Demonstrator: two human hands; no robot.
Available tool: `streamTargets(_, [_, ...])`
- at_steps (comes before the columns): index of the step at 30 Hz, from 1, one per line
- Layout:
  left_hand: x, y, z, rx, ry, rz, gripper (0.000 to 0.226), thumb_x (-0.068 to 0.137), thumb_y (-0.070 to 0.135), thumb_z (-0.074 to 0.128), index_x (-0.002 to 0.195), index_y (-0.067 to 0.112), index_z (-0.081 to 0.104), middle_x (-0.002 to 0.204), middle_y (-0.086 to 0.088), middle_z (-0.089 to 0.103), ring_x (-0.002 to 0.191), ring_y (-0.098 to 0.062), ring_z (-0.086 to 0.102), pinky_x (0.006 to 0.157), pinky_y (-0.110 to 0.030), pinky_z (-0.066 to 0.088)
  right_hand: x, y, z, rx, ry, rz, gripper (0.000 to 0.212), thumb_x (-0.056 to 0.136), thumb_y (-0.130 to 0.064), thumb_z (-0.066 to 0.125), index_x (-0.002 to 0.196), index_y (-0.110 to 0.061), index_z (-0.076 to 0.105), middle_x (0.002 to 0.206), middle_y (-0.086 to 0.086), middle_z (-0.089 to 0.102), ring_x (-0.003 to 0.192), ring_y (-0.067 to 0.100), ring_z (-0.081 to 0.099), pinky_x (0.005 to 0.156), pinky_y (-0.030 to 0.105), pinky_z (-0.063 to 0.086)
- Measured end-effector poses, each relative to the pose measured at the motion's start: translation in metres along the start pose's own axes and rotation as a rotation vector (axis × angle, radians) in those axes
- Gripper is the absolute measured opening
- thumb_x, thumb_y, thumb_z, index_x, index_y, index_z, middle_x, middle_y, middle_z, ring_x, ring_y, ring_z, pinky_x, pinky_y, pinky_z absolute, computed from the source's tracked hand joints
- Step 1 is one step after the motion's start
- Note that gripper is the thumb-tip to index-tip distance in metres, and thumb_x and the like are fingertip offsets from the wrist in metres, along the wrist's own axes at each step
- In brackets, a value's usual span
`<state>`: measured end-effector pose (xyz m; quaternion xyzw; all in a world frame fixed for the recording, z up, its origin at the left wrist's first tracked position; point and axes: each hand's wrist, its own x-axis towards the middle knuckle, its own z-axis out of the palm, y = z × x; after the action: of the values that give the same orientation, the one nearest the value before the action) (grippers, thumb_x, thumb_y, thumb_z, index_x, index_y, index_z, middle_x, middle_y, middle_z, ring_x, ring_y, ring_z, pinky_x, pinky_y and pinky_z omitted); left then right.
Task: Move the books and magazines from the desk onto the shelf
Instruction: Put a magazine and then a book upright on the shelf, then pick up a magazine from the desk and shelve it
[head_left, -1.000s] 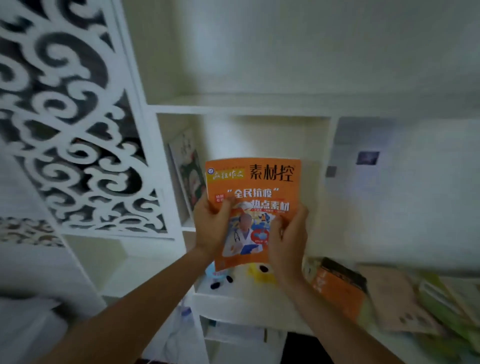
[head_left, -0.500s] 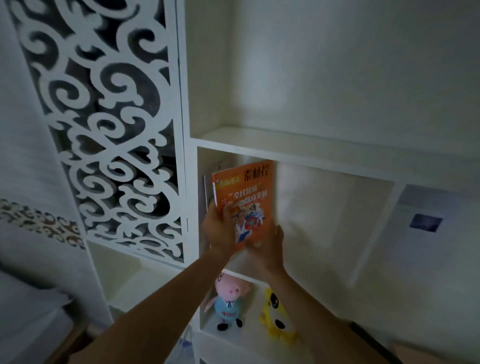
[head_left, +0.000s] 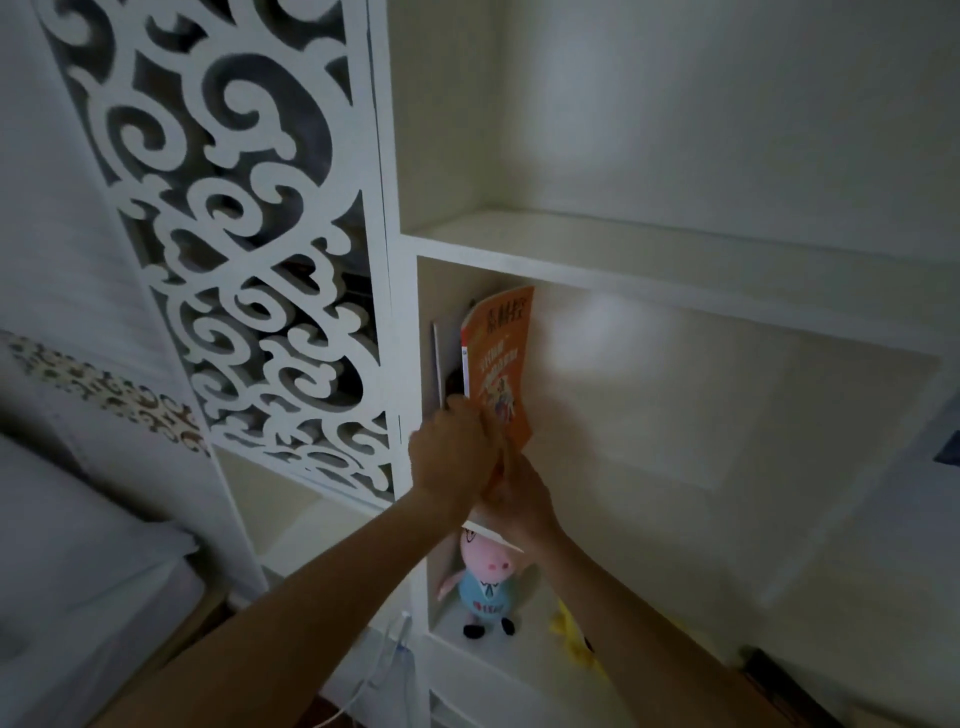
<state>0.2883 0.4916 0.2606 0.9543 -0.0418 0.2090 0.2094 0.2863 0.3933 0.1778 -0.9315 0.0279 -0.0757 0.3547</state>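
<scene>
Shelving step: both hands, left (head_left: 451, 457) and right (head_left: 519, 499), grip orange magazine (head_left: 501, 364) upright inside shelf (head_left: 597, 270) compartment, beside thin book (head_left: 437, 364). Next: seat against it, release.

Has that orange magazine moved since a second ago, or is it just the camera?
Yes. The orange magazine has gone into the shelf cubby, turned edge-on and up against the thin book at the left wall, where earlier it faced the camera in front of the opening.
</scene>
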Motion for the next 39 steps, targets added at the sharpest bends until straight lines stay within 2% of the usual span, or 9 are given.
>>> streamTargets(4, [0.006,-0.014,-0.025,0.429,-0.138,0.116,0.031,0.105,0.029,0.048,0.078,0.016,0.057,0.072,-0.001,0.058,0.073,-0.021,0.071,0.068,-0.033,0.060,0.000,0.001,-0.003,0.103,-0.027,-0.029,0.089,0.077,-0.056,0.072,0.148,-0.036,0.024,0.132,-0.008,0.060,0.113,0.016,0.063,0.093,0.033,0.052])
streamTargets(8, [0.006,-0.014,-0.020,0.334,-0.189,0.128,0.028,0.104,0.025,0.044,0.111,0.009,0.066,0.101,-0.009,0.072,0.090,-0.030,0.074,0.071,-0.037,0.058,0.005,-0.001,-0.001,0.083,-0.071,-0.059,0.089,0.080,-0.055,0.072,0.150,-0.034,0.019,0.129,-0.009,0.064,0.110,0.016,0.067,0.089,0.028,0.053])
streamTargets(15, [0.003,-0.017,-0.024,0.279,-0.162,0.084,0.028,0.104,0.026,0.046,0.114,0.011,0.067,0.101,-0.010,0.071,0.088,-0.030,0.073,0.072,-0.038,0.061,0.005,-0.012,0.006,0.051,-0.010,-0.101,0.101,0.067,-0.081,0.054,0.149,-0.029,0.027,0.134,-0.005,0.062,0.113,0.018,0.065,0.098,0.039,0.054])
streamTargets(18, [-0.002,-0.017,-0.031,0.338,-0.160,0.093,0.029,0.104,0.028,0.045,0.111,0.012,0.068,0.098,-0.009,0.071,0.086,-0.028,0.073,0.068,-0.037,0.059,0.005,-0.021,0.004,0.038,-0.055,-0.093,0.091,0.080,-0.065,0.065,0.151,-0.023,0.026,0.135,0.003,0.061,0.116,0.026,0.064,0.099,0.041,0.053])
streamTargets(23, [-0.014,-0.012,-0.027,0.225,-0.125,0.077,0.051,0.106,0.044,0.034,0.105,0.006,0.068,0.094,-0.012,0.070,0.086,-0.031,0.072,0.067,-0.035,0.054,-0.012,-0.024,-0.023,-0.010,-0.050,-0.115,0.065,0.087,-0.033,0.076,0.141,-0.013,0.047,0.135,0.009,0.061,0.117,0.026,0.062,0.090,0.024,0.043])
streamTargets(27, [-0.044,0.021,0.000,0.135,-0.011,0.372,0.060,0.107,0.035,0.027,0.085,0.003,0.072,0.076,-0.018,0.070,0.067,-0.036,0.070,0.054,-0.039,0.057,-0.074,0.012,-0.066,-0.012,0.152,-0.092,0.034,0.090,-0.026,0.070,0.122,-0.015,0.064,0.122,0.004,0.068,0.086,0.016,0.070,0.083,0.027,0.054])
streamTargets(33, [-0.137,0.127,0.030,-0.379,0.127,0.703,0.053,0.102,0.030,0.042,0.050,0.019,0.046,0.040,-0.007,0.049,0.037,-0.022,0.037,0.047,-0.023,0.025,-0.209,0.085,-0.141,-0.016,0.411,0.060,0.011,0.096,-0.017,0.060,0.103,-0.012,0.067,0.096,0.000,0.074,0.064,0.011,0.068,0.066,0.025,0.053])
streamTargets(36, [-0.198,0.181,0.043,-0.525,0.020,0.922,0.051,0.101,0.029,0.044,0.053,0.017,0.057,0.042,-0.006,0.052,0.036,-0.026,0.047,0.045,-0.023,0.028,-0.266,0.134,-0.172,-0.138,0.505,0.270,0.011,0.094,-0.015,0.059,0.100,-0.011,0.068,0.092,0.002,0.075,0.069,0.016,0.069,0.070,0.028,0.054])
streamTargets(39, [-0.245,0.234,0.064,-0.530,-0.251,0.980,0.042,0.103,0.033,0.040,0.066,0.019,0.053,0.052,-0.002,0.051,0.049,-0.027,0.055,0.050,-0.028,0.033,-0.317,0.183,-0.199,-0.195,0.588,0.515,0.011,0.096,-0.016,0.054,0.088,-0.014,0.062,0.090,0.004,0.073,0.071,0.026,0.071,0.070,0.034,0.054])
